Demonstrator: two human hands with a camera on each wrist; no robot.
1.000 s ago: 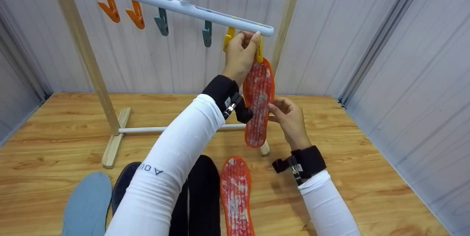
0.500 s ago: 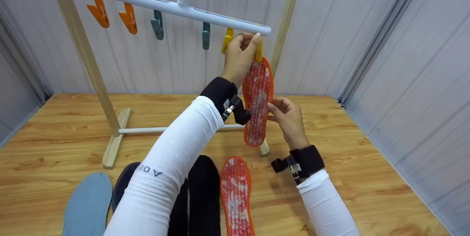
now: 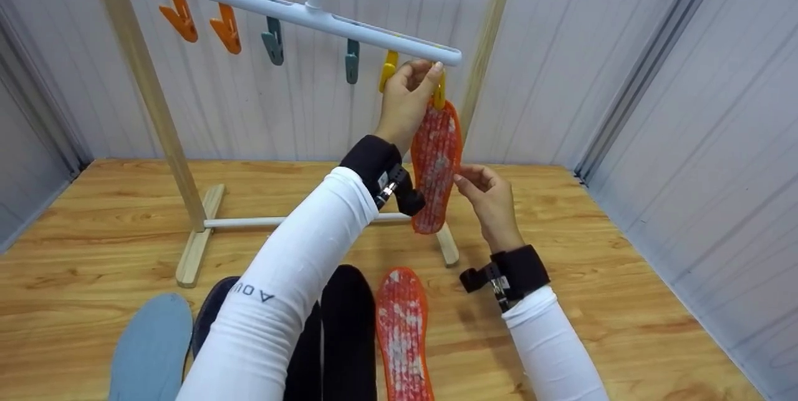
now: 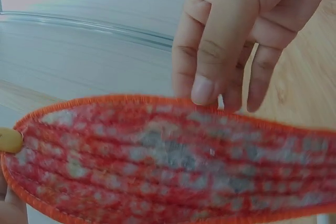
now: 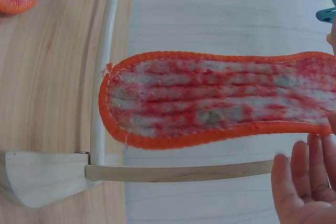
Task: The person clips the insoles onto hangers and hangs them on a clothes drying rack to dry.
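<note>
Hanging off the far-right yellow plastic clip [image 3: 440, 94] is a long orange-edged insole with a red-and-white knitted face [image 3: 436, 164], toe end up, heel end dangling free above the wooden floor [image 3: 598, 251]. The fabric looks nubby, with ribbed rows across it and a stitched orange border running round the whole bean-shaped outline; you can see that really well in the wrist views.

The left hand [image 3: 406, 96] is up at the top, fingers [image 3: 431, 77] curled round that yellow clip, pinching it right where it meets the insole's tip. The right hand [image 3: 490, 200] sits lower, by the insole's right edge about halfway down, fingers loosely extended and only lightly bent, fingertips just at the orange border. I can't tell if they actually touch it, but they aren't wrapped round anything.

The clip belongs to a smooth pale-blue plastic hanger bar [image 3: 293, 11], tilted, with a second yellow clip, two teal and two orange clips along it. It hangs from a light wooden rack with a white crossbar [image 3: 198, 226].

On the floor close in: a matching orange knitted insole [image 3: 402, 332], a flat black insole [image 3: 348, 326], a dark navy one partly under the sleeve and a matte grey-blue insole [image 3: 149, 351].
</note>
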